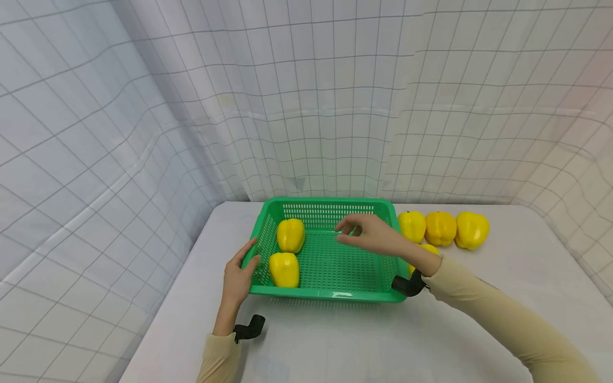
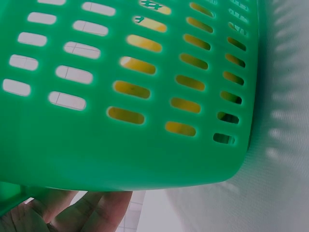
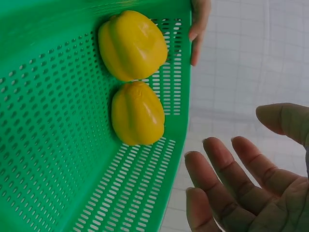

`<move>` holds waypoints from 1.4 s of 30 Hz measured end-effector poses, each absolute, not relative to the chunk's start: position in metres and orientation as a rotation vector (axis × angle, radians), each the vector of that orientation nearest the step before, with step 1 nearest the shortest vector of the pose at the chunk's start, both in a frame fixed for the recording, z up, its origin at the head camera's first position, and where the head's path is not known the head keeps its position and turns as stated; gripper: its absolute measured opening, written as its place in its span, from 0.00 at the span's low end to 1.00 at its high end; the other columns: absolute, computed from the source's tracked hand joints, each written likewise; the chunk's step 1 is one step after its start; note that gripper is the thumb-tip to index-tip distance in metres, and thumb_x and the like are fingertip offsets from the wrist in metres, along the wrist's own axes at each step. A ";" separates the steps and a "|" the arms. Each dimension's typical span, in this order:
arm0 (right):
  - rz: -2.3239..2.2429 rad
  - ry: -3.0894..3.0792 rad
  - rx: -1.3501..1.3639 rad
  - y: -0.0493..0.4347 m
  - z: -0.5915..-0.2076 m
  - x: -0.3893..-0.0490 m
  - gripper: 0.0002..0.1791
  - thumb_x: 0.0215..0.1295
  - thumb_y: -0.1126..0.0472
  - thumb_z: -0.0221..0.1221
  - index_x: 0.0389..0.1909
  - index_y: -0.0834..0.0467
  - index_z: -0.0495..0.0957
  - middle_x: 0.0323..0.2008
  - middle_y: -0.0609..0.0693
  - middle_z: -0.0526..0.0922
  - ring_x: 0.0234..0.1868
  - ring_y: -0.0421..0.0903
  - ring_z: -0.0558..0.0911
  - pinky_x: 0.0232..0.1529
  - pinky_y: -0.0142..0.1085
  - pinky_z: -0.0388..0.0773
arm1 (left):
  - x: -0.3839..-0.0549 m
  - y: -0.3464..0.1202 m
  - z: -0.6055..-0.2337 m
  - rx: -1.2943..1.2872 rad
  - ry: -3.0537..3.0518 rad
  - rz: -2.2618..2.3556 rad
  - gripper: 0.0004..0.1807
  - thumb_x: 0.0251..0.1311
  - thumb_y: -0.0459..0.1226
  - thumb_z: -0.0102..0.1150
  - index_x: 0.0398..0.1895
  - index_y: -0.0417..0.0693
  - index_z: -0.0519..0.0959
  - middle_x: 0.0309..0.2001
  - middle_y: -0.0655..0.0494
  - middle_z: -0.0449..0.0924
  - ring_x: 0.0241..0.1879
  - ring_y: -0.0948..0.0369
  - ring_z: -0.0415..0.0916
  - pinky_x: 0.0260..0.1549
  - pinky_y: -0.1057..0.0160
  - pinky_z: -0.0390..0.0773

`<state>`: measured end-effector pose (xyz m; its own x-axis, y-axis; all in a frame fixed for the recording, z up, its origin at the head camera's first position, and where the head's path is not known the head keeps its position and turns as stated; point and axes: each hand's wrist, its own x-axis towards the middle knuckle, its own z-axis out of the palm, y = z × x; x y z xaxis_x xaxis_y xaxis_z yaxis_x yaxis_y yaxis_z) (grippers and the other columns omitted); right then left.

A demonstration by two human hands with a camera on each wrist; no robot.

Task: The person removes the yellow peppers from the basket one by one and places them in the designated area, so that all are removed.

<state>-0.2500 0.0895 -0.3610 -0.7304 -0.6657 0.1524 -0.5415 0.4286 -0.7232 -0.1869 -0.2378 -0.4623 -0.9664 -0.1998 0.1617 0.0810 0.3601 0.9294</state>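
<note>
A green plastic basket [image 1: 335,294] with slotted walls stands on the table. Two yellow bell peppers, a rear one [image 1: 290,235] and a front one [image 1: 284,270], lie inside along its left side. My left hand [image 1: 237,276] holds the basket's left rim; in the left wrist view its fingers [image 2: 104,212] show at the rim, partly hidden by the wall. Above the basket's right half hovers my right hand [image 1: 369,233], holding nothing. The right wrist view shows its fingers [image 3: 227,179] spread and loosely bent, thumb apart, with both peppers beyond.
Right of the basket, yellow peppers line the back of the white table [image 1: 483,298]: one by the rim [image 1: 412,226], a middle one [image 1: 440,229] and an outer one [image 1: 472,230]. Another pepper [image 1: 429,248] is partly hidden behind my right wrist. White grid-patterned curtains [image 1: 330,106] surround the table.
</note>
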 end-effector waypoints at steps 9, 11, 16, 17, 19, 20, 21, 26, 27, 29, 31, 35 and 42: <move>-1.029 2.382 -1.159 0.061 -0.370 -0.257 0.16 0.65 0.54 0.59 0.50 0.58 0.77 0.38 0.47 0.82 0.38 0.42 0.82 0.39 0.34 0.77 | -0.187 -0.237 -0.464 0.106 -2.367 -1.639 0.24 0.67 0.38 0.53 0.67 0.49 0.68 0.66 0.45 0.63 0.66 0.50 0.59 0.59 0.45 0.61; -0.993 2.363 -1.164 0.054 -0.372 -0.258 0.18 0.65 0.53 0.59 0.51 0.58 0.76 0.39 0.48 0.82 0.39 0.45 0.81 0.39 0.34 0.77 | -0.187 -0.237 -0.463 0.110 -2.366 -1.638 0.25 0.67 0.38 0.53 0.67 0.49 0.68 0.66 0.45 0.63 0.66 0.50 0.59 0.59 0.45 0.61; -0.850 2.347 -1.155 0.035 -0.380 -0.261 0.21 0.65 0.50 0.59 0.56 0.55 0.75 0.45 0.50 0.81 0.43 0.46 0.80 0.41 0.35 0.76 | -0.186 -0.238 -0.463 0.122 -2.369 -1.626 0.25 0.67 0.38 0.53 0.67 0.49 0.69 0.66 0.45 0.63 0.65 0.50 0.59 0.58 0.44 0.62; -0.824 2.345 -1.151 0.031 -0.381 -0.262 0.22 0.65 0.49 0.59 0.57 0.55 0.74 0.46 0.51 0.80 0.43 0.46 0.80 0.41 0.35 0.75 | -0.186 -0.238 -0.463 0.124 -2.370 -1.626 0.25 0.67 0.38 0.53 0.67 0.50 0.69 0.66 0.45 0.63 0.65 0.50 0.59 0.58 0.44 0.62; -0.778 2.340 -1.158 0.023 -0.384 -0.263 0.24 0.65 0.49 0.59 0.58 0.56 0.73 0.49 0.53 0.80 0.44 0.45 0.80 0.42 0.36 0.75 | -0.186 -0.239 -0.463 0.124 -2.370 -1.630 0.24 0.67 0.38 0.53 0.67 0.50 0.69 0.66 0.45 0.63 0.65 0.50 0.59 0.58 0.44 0.61; -0.762 2.332 -1.161 0.019 -0.386 -0.264 0.25 0.65 0.49 0.59 0.59 0.57 0.73 0.50 0.54 0.79 0.45 0.46 0.79 0.42 0.37 0.75 | -0.186 -0.239 -0.463 0.124 -2.371 -1.637 0.24 0.67 0.38 0.53 0.67 0.50 0.69 0.66 0.45 0.63 0.65 0.50 0.59 0.59 0.44 0.61; -0.742 2.327 -1.167 0.016 -0.387 -0.265 0.26 0.65 0.49 0.58 0.60 0.57 0.72 0.51 0.55 0.79 0.46 0.47 0.79 0.43 0.37 0.75 | -0.185 -0.239 -0.462 0.127 -2.372 -1.642 0.24 0.67 0.38 0.53 0.67 0.50 0.69 0.66 0.45 0.63 0.65 0.50 0.59 0.59 0.44 0.61; -0.678 2.288 -1.126 0.000 -0.394 -0.269 0.31 0.65 0.47 0.58 0.63 0.59 0.68 0.56 0.58 0.75 0.55 0.52 0.75 0.48 0.41 0.73 | -0.180 -0.233 -0.450 0.137 -2.374 -1.676 0.24 0.68 0.35 0.52 0.67 0.45 0.68 0.67 0.43 0.62 0.66 0.49 0.58 0.59 0.45 0.60; -0.668 2.286 -1.113 -0.002 -0.395 -0.270 0.31 0.64 0.46 0.58 0.64 0.58 0.68 0.56 0.58 0.75 0.55 0.53 0.74 0.49 0.41 0.73 | -0.179 -0.231 -0.446 0.138 -2.376 -1.671 0.24 0.67 0.34 0.52 0.67 0.44 0.68 0.66 0.42 0.62 0.66 0.48 0.58 0.59 0.45 0.61; -0.665 2.281 -1.088 -0.008 -0.399 -0.271 0.33 0.63 0.45 0.59 0.64 0.58 0.67 0.58 0.57 0.73 0.57 0.53 0.73 0.51 0.42 0.72 | -0.175 -0.226 -0.438 0.137 -2.379 -1.662 0.24 0.67 0.32 0.51 0.66 0.41 0.67 0.66 0.40 0.62 0.65 0.47 0.59 0.59 0.45 0.61; -0.653 2.289 -1.074 -0.013 -0.402 -0.272 0.33 0.63 0.44 0.60 0.64 0.57 0.67 0.59 0.55 0.73 0.57 0.52 0.73 0.52 0.42 0.71 | -0.171 -0.221 -0.430 0.140 -2.387 -1.645 0.24 0.67 0.31 0.51 0.66 0.38 0.67 0.66 0.39 0.62 0.65 0.46 0.59 0.59 0.45 0.61; -0.611 2.310 -1.050 -0.023 -0.408 -0.273 0.36 0.61 0.43 0.60 0.65 0.57 0.66 0.60 0.53 0.72 0.56 0.49 0.73 0.53 0.41 0.70 | -0.168 -0.218 -0.425 0.146 -2.393 -1.646 0.24 0.67 0.32 0.50 0.66 0.38 0.67 0.66 0.39 0.62 0.64 0.46 0.60 0.59 0.44 0.61; -0.547 2.328 -1.010 -0.038 -0.414 -0.275 0.39 0.61 0.41 0.60 0.67 0.60 0.64 0.62 0.53 0.70 0.60 0.48 0.70 0.58 0.40 0.66 | -0.167 -0.218 -0.424 0.148 -2.389 -1.647 0.24 0.68 0.32 0.50 0.66 0.39 0.67 0.66 0.39 0.62 0.64 0.46 0.60 0.59 0.45 0.61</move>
